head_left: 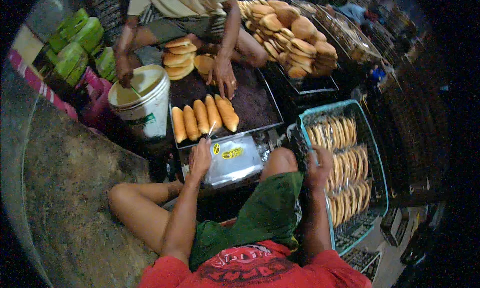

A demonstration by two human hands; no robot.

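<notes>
My left hand (pixel 200 159) is closed on a thin, pale, shiny strip (pixel 212 130) whose kind I cannot make out. It is at the front edge of a dark tray (pixel 255 95), close to a row of several long bread rolls (pixel 201 116). Beside this hand lies a stack of clear plastic bags (pixel 235 169) with yellow labels. My right hand (pixel 320 167) is closed around the near-left rim of a teal plastic crate (pixel 363 119). Inside the crate stand rows of bagged flat breads (pixel 348 160).
Across the tray sits a co-worker, one hand (pixel 223 78) over the rolls, the other (pixel 125 70) at a white bucket (pixel 150 113) with a green-handled tool. Stacked buns (pixel 178 58) lie on the tray; a big bread pile (pixel 300 38) stands far right. Green bundles (pixel 75 53) are far left.
</notes>
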